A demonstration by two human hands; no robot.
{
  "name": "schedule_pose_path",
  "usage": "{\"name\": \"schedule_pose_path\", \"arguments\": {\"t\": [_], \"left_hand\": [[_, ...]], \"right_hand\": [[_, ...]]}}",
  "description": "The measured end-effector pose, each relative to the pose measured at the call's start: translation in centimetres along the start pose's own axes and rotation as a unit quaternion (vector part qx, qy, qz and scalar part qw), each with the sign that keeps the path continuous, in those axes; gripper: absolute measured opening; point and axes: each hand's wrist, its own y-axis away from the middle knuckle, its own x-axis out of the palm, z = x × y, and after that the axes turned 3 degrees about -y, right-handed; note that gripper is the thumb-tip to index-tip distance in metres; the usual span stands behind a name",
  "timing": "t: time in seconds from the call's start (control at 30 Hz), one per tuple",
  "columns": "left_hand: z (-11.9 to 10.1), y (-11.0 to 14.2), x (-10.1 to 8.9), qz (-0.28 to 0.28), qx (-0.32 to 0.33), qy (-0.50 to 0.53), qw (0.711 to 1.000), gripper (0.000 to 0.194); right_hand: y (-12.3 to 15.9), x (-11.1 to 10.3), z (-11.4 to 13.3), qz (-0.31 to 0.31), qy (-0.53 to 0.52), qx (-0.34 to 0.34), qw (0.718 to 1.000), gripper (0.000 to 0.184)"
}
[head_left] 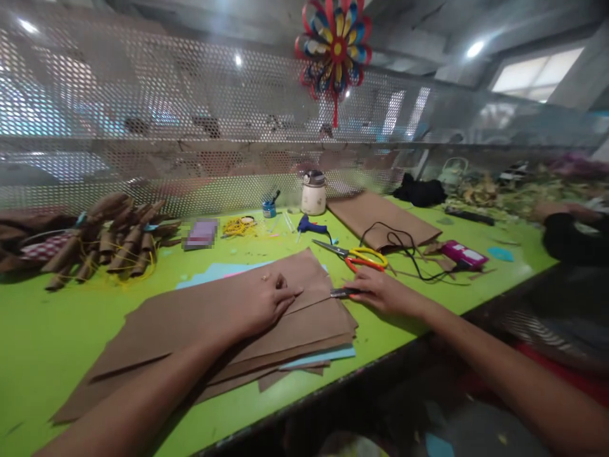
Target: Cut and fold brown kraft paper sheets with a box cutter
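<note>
My left hand [269, 301] presses down on a stack of brown paper sheets [200, 311], its index finger stretched along a cut or fold line and its other fingers curled in. In my right hand [380, 291] is a slim dark cutter knife [340, 292], its metal end touching the right edge of the top sheet. Just beyond that hand, a pair of scissors [354, 254] with yellow and orange handles lies with its blades pointing left. Light blue paper [323, 359] shows from under the brown stack.
A blue glue gun [311, 225] and its black cord lie behind the scissors. Folded brown paper [380, 219], a pink box [464, 254], a white bottle [313, 193] and a blue jar [269, 206] stand farther back. Tied brown rolls [121, 244] are left. Another person's arm [571, 219] shows right.
</note>
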Motion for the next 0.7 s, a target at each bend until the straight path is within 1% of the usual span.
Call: {"name": "schedule_pose_path", "arguments": {"t": [0.1,0.3,0.53,0.7], "left_hand": [[-0.1,0.0,-0.1,-0.002,0.003,-0.003,1.0,0.04],[-0.1,0.2,0.0,-0.007,0.002,-0.014,1.0,0.039],[-0.6,0.1,-0.4,-0.003,0.003,-0.021,1.0,0.04],[-0.4,0.1,-0.2,-0.013,0.01,-0.026,1.0,0.039]], "right_hand": [[0.0,-0.2,0.2,0.0,-0.001,0.0,1.0,0.032],[-0.1,-0.8,0.2,0.023,-0.02,0.005,1.0,0.033],[-0.3,-0.7,-0.1,0.017,-0.025,-0.011,0.999,0.031],[0.7,-0.8,0.1,0.01,-0.036,-0.003,0.999,0.033]]}}
